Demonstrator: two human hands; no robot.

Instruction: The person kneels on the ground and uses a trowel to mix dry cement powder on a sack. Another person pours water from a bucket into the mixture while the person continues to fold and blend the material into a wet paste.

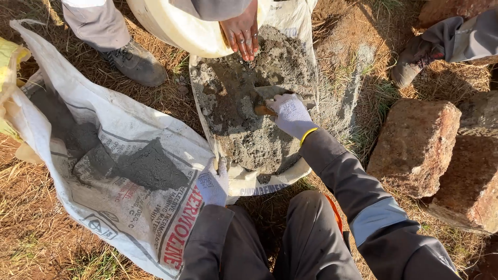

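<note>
There was one view only, from a camera worn on the person's head. It looked almost straight down, from close above, over the knees and forearms to the dry grass ground [36,228]. The hands lay near the frame's middle, and no second view overlapped it.

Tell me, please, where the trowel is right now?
In the head view, the trowel sits just right of centre, gripped by the person's gloved right hand, its blade in the grey mix below another person's bare hand.
</note>
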